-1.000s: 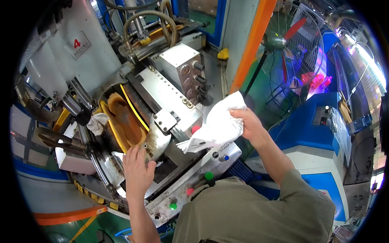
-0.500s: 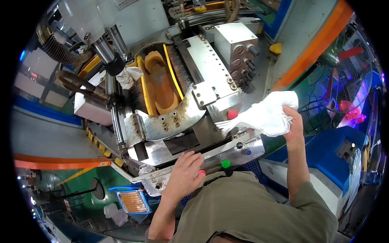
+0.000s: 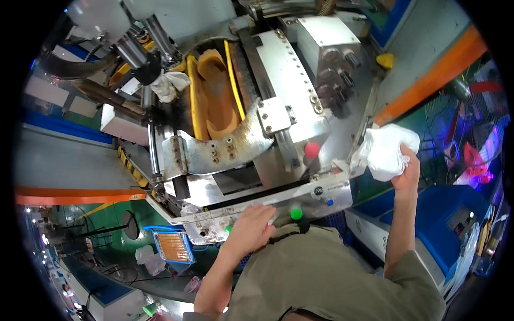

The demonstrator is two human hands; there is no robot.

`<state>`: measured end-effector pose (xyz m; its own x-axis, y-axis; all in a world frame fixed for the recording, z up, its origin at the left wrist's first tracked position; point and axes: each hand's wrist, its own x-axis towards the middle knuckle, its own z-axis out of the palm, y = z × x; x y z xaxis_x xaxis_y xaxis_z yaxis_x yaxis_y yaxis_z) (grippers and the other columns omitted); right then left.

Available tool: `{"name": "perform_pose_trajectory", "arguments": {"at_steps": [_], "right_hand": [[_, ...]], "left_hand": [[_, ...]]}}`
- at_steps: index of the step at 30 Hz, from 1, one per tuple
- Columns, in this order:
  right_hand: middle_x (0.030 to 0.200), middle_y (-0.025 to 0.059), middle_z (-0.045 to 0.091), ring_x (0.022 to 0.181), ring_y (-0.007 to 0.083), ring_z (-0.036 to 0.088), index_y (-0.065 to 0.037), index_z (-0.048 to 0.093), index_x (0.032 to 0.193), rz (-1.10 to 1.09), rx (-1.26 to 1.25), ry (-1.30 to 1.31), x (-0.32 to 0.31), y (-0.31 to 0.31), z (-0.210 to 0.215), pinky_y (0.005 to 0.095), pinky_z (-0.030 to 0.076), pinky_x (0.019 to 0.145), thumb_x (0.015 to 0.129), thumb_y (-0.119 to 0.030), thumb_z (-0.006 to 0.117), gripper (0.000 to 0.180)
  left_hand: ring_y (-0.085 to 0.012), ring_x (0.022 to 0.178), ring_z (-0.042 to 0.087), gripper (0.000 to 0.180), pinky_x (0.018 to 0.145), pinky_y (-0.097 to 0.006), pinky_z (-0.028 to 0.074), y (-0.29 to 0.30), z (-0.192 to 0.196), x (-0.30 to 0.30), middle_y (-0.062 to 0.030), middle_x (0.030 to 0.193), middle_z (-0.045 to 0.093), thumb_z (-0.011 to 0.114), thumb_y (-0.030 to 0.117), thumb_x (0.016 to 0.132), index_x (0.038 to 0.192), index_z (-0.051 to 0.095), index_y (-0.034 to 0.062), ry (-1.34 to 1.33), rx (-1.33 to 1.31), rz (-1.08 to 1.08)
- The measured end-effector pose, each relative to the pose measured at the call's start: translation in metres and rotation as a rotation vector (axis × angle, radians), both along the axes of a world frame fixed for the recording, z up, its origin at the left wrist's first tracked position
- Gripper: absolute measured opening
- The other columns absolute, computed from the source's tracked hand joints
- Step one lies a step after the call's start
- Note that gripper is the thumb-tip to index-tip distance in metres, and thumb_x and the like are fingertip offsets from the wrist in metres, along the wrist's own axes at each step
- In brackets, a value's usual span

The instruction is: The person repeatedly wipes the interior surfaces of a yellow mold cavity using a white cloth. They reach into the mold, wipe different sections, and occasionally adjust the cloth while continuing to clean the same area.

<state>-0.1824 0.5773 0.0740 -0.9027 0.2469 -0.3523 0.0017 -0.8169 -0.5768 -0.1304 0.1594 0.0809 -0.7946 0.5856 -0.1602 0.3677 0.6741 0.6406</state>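
Observation:
At the right, my right hand (image 3: 408, 170) grips a bunched white cloth (image 3: 386, 152), out beyond the corner of the machine's front panel. My left hand (image 3: 249, 231) lies over the front edge of the metal panel (image 3: 278, 203), fingers stretched out and close together. A green button (image 3: 228, 229) peeks out beside it; another green button (image 3: 296, 214) and a small blue button (image 3: 330, 202) are farther right. Behind the panel is a rusty curved metal plate (image 3: 222, 155). Past that sits a brown shoe-sole-shaped mould (image 3: 217, 96) between yellow strips.
A red knob (image 3: 311, 150) stands near the machine's right front. Upright metal cylinders (image 3: 134, 51) and hoses rise at left. A metal box with several dials (image 3: 332, 48) sits at right rear. An orange frame bar (image 3: 433, 75) and a fan (image 3: 455, 107) are beyond the cloth.
My right hand has drawn the cloth rightward, away from the machine, and the cloth is more bunched. My left hand has shifted slightly right along the panel, uncovering a green button. The view has tilted slightly.

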Motion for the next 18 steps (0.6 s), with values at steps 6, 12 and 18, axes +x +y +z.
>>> {"name": "perform_pose_trajectory", "arguments": {"at_steps": [6, 12, 18], "right_hand": [[0.117, 0.02, 0.06, 0.105, 0.0304, 0.062, 0.008, 0.05, 0.12, -0.077, 0.089, 0.004, 0.033, 0.018, -0.011, 0.0438, 0.048, 0.096, 0.092, -0.01, 0.05, 0.034], [0.119, 0.0165, 0.06, 0.109, 0.0319, 0.06, 0.004, 0.05, 0.123, -0.318, 0.159, -0.149, 0.109, -0.006, -0.008, 0.0467, 0.048, 0.096, 0.086, -0.009, 0.056, 0.04], [0.112, 0.0131, 0.062, 0.103, 0.03, 0.062, -0.001, 0.054, 0.118, -0.509, 0.143, -0.269, 0.164, -0.069, 0.023, 0.0456, 0.049, 0.093, 0.081, -0.005, 0.058, 0.038]], "left_hand": [[-0.0347, 0.114, 0.05, 0.039, 0.1, -0.042, 0.039, 0.023, -0.03, -0.024, -0.016, 0.121, 0.057, 0.058, 0.011, 0.08, 0.117, 0.056, 0.0003, 0.101, -0.045, -0.198], [-0.0299, 0.114, 0.049, 0.046, 0.096, -0.041, 0.04, 0.075, -0.069, -0.031, -0.0135, 0.122, 0.053, 0.061, 0.02, 0.081, 0.123, 0.052, 0.0054, 0.18, -0.134, -0.553], [-0.0335, 0.109, 0.051, 0.066, 0.092, -0.051, 0.039, 0.109, -0.111, -0.01, -0.0142, 0.118, 0.051, 0.067, 0.037, 0.075, 0.131, 0.044, 0.0099, 0.341, -0.127, -0.62]]}}
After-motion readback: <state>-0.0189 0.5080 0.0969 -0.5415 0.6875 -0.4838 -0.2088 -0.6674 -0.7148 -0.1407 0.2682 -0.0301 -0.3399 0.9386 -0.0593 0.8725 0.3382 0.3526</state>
